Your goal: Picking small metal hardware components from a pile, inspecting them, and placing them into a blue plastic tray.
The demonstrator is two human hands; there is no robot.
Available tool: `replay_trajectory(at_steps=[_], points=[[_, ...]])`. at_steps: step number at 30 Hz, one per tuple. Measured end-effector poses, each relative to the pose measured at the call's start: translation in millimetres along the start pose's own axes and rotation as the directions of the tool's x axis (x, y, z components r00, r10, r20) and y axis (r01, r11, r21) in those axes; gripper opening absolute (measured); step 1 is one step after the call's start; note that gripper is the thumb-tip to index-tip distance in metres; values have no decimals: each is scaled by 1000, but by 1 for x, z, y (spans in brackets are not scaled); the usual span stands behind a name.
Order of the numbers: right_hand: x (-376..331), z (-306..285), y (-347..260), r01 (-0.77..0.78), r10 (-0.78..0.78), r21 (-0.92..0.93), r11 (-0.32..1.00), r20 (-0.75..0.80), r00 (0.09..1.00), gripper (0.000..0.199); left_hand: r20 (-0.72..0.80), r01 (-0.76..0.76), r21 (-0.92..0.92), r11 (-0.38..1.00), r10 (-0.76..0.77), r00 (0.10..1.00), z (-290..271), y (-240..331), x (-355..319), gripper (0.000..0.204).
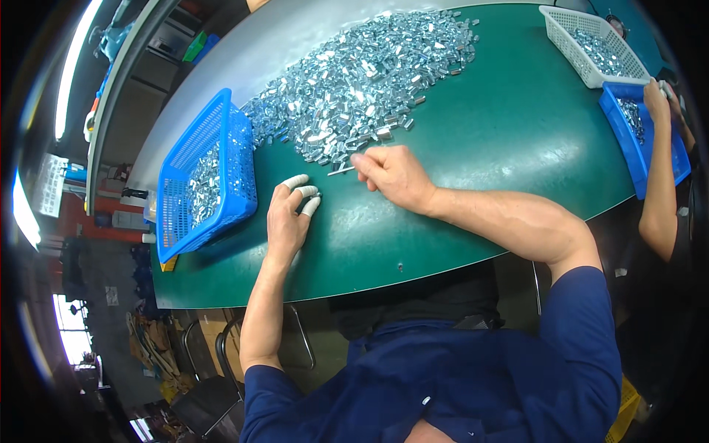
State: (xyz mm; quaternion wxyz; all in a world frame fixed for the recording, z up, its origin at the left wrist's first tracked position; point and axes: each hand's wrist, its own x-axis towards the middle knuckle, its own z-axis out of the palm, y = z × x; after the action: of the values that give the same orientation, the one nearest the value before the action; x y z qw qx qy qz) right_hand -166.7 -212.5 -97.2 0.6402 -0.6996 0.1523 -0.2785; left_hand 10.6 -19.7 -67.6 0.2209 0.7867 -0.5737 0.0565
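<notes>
Shiny metal pieces (369, 74) are heaped on the green desk (517, 133), right hand (399, 177) fingers pinching a thin rod (340, 171), left hand (286, 221) fingers half-curled, can't tell if gripping, and the white sheet's (52, 184) print's too blurry.

This is a factory workshop: a broad green worktop (502, 111) carries a great heap of small shiny metal pieces (362, 81) at 12 o'clock, with more of them in a blue basket (240, 199) towards 10 o'clock and a white basket (564, 44) at 2 o'clock. A co-worker's arm (659, 177) works at the edge near 3 o'clock, a strip light (72, 81) glows at 10 o'clock, and a metal-framed chair (203, 406) stands around 7 o'clock
</notes>
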Motion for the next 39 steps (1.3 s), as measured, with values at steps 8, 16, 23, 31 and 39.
replay_trajectory(at_steps=[8, 16, 23, 31, 39], points=[[-8, 6, 1, 290, -257, -289, 912, 148, 955, 37, 204, 400, -817, 416, -441, 874, 11, 18, 1, 30], [-3, 4, 1, 226, -230, -208, 952, 4, 973, 31, 288, 355, -933, 56, -473, 832, 26, 25, -6, 25], [-5, 3, -2, 257, -256, -239, 936, 37, 966, 28, 318, 329, -943, -57, -455, 832, 33, 29, -8, 22], [-5, 6, -2, 253, -263, -159, 954, -48, 964, 25, 302, 329, -944, -12, -429, 851, 37, 35, -12, 20], [-7, 3, 1, 228, -196, -318, 920, 128, 972, 25, 240, 262, -965, -13, -450, 860, 43, 37, -14, 19]])
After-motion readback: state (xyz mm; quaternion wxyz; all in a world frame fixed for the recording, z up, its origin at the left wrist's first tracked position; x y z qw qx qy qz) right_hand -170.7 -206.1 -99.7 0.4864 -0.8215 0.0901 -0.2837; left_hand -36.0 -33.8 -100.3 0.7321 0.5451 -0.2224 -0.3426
